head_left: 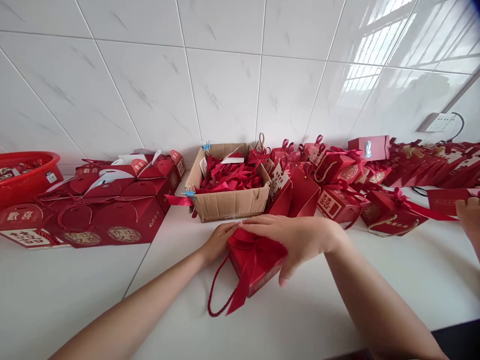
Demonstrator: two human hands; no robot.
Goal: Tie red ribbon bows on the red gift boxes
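Observation:
A small red gift box (258, 272) with a satin ribbon bow (249, 255) on top rests tilted toward me on the white counter. From its left side a twisted red cord handle (212, 295) loops down onto the counter, beside a hanging ribbon tail. My left hand (217, 242) is closed around the box's far left corner, its fingertips partly hidden. Over the box's far edge and right side, my right hand (300, 240) grips it with long fingers reaching toward my left hand; the thumb points down at the right. Just behind stands a cardboard carton (232, 205) full of red ribbons (228, 175).
Several red boxes with cord handles (127, 220) stand at the left, near a red plastic basin (33, 182). More ribboned boxes (341, 202) crowd the right side along the tiled wall (225, 90). Another person's hand (468, 220) shows at the right edge, near a ribboned box (393, 212).

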